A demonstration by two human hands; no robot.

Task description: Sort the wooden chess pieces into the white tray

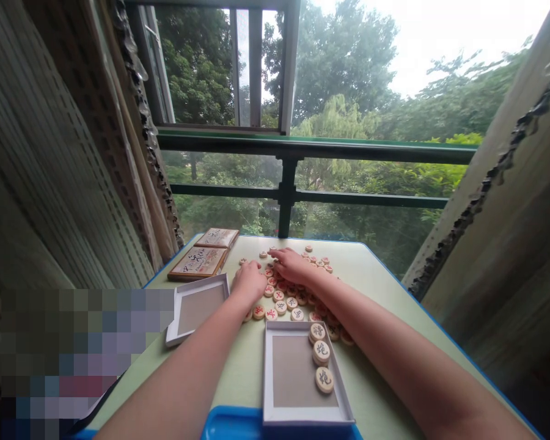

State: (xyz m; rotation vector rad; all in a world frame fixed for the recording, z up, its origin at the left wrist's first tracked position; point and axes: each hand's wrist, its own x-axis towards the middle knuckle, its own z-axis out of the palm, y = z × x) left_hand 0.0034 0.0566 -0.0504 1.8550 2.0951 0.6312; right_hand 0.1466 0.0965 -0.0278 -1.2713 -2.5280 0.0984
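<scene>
Pieces (291,302), round and pale with red or black signs, lie in a loose heap on the table (245,366), just past the near box (297,373). Inside that white box, three more tops with black signs show along its right side.

Your left hand (251,283) is past the box, a bit to its left, at the left side of the heap. Your fingers there are bent; you can't tell from here if they hold a piece. Your right hand (291,266) is past the box too, over the far part of the heap. Its fingers point left, a little bent, next to some pieces; how wide they part, or if they hold one, you can't tell.

Left of the near box sits another white box (202,310). Farther past it lie two brown cases (200,261) with writing on top.
</scene>
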